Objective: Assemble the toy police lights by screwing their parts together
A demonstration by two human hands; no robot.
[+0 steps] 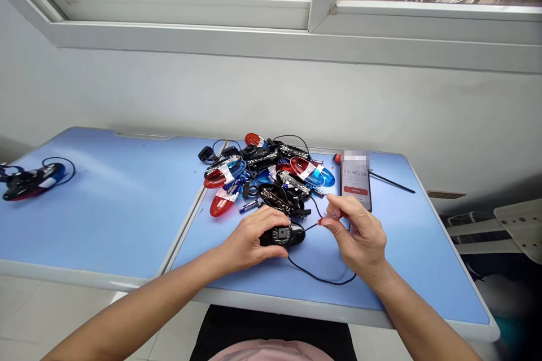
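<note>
My left hand (260,235) is wrapped around a black oval light housing (296,233), pressing it to the table with its square mount facing up. In my right hand (359,231), thumb and fingers pinch the clear, red-tinted handle of a small screwdriver (324,219). Its dark shaft points left toward the right end of the housing; whether the tip touches a screw is too small to tell. A black cable (326,281) loops from the housing toward my right wrist. Just behind my hands lies a heap with black circuit housings (277,197), red and blue clear covers (312,172) and batteries (249,206).
A phone (355,180) showing a running timer lies behind my right hand, over a long black rod (393,181). At the far left sits a red, white and blue light unit (36,180) with its cable. Two blue tables (127,225) meet at a seam beneath a window.
</note>
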